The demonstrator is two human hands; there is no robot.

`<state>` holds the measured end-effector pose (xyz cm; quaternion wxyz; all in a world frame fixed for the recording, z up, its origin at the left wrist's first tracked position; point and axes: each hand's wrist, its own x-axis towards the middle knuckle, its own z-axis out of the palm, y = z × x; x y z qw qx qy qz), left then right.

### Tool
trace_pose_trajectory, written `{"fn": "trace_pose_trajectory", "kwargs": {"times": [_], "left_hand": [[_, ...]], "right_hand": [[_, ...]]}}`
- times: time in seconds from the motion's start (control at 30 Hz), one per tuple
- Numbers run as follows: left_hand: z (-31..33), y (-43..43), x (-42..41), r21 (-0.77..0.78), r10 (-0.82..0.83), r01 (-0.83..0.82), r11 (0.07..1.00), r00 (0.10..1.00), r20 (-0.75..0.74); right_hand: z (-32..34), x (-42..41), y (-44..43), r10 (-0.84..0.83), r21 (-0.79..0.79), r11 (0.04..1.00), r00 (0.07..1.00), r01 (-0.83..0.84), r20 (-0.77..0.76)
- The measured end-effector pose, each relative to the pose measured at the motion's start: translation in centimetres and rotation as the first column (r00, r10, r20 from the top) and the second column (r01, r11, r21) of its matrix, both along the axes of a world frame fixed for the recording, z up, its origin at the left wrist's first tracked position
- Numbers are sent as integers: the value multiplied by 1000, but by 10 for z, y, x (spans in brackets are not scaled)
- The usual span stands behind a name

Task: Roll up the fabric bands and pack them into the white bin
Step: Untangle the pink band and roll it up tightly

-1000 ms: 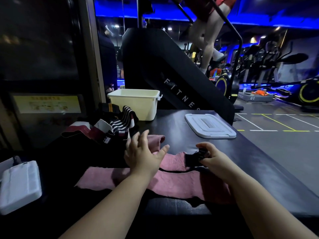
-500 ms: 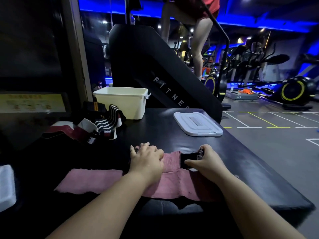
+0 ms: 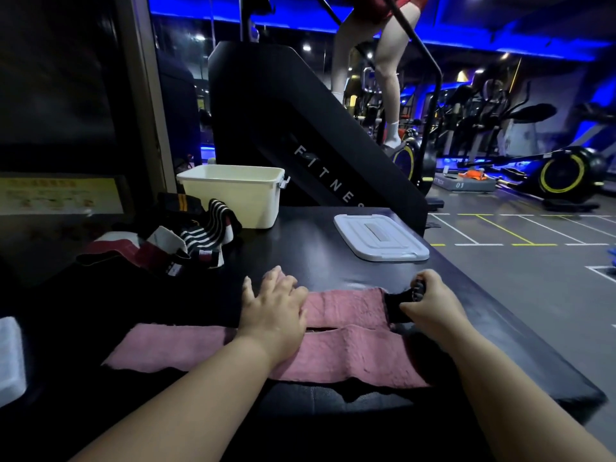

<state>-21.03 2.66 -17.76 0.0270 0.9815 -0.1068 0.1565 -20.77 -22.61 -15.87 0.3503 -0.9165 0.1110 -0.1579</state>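
Note:
A pink fabric band [image 3: 346,356] lies folded in two strips across the near part of the black table [image 3: 310,251]. My left hand [image 3: 273,308] lies flat on the band's upper strip, fingers spread. My right hand [image 3: 430,305] grips the band's black buckle end [image 3: 401,303] at the right of the upper strip. The white bin [image 3: 233,195] stands at the back of the table with its top uncovered. A heap of striped black, white and maroon bands [image 3: 186,241] lies in front of the bin to the left.
The bin's white lid [image 3: 380,236] lies on the table at the right, near the edge. A white object [image 3: 10,355] sits at the far left. Behind the table rises a black stair machine [image 3: 300,135] with a person's legs on it.
My right hand has drawn the black buckle end to the right, stretching the upper strip out. My left hand now rests flat on the strip, farther from my right hand.

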Motion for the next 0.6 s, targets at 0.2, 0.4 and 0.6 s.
{"fn": "trace_pose_trajectory", "kwargs": {"times": [0.2,0.4,0.6], "left_hand": [[0,-2,-1,25,52,-53,998,998,31],[0,2,-3,-80,6,5,997,990,142],[-3,5,5,-64,-92,111,992,966,241]], "right_hand": [[-5,-4,-15,-57,2,998,997,57,50],[-4,-6,-23,-102,40,994,989,98,107],[-9,-3,-25,-98,27,995,994,97,54]]}}
